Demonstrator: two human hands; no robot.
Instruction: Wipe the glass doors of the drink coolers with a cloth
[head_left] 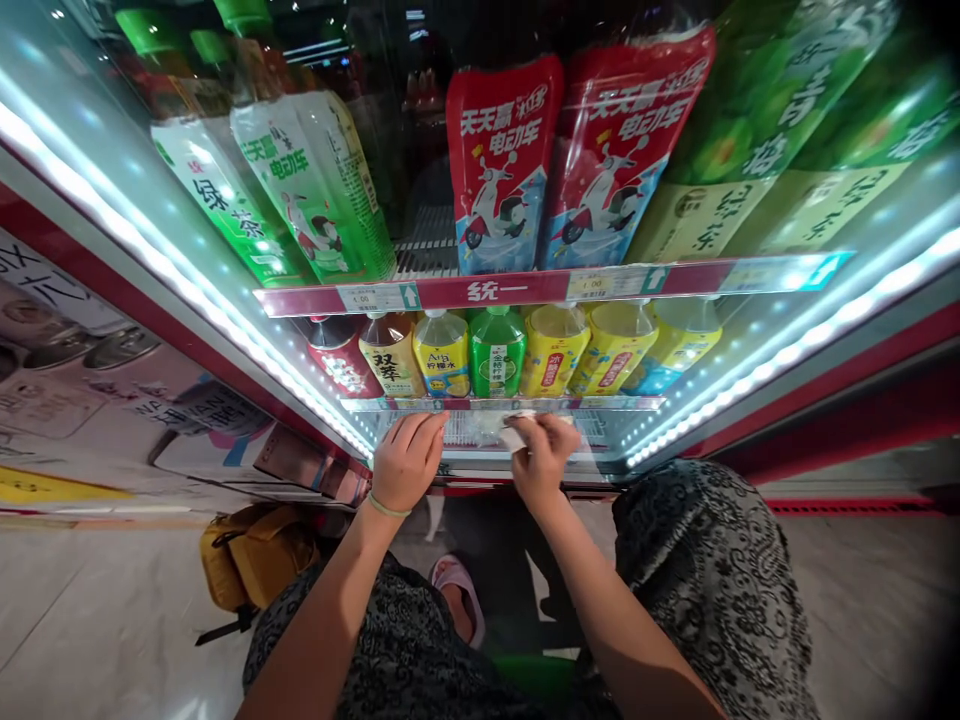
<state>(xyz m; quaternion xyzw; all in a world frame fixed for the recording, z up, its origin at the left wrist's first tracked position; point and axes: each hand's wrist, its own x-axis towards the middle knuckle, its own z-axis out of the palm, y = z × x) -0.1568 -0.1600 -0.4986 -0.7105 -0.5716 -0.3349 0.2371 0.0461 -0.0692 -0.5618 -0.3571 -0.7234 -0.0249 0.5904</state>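
Observation:
My right hand (543,456) pinches a small, thin white piece of paper or cloth (514,434) just below the front rail (495,404) of the lower drinks shelf. To its left, my left hand (407,462) is closed, its fingers bent together with their tips by the same rail. Whatever those fingers might hold is hidden. Beyond both hands stands a row of drink bottles: one with a green label (498,352), a lemon drink bottle (442,354) and several yellow-labelled ones (556,352). A wire rack (469,430) shows between the hands.
Above, the upper shelf rail (540,288) carries price tags under green tea bottles (315,190) and red pouch-shaped scooter signs (504,165). Bright light strips (187,265) line the cooler's sides. A mustard-coloured bag (259,555) sits on the floor at left, near my pink sandal (463,590).

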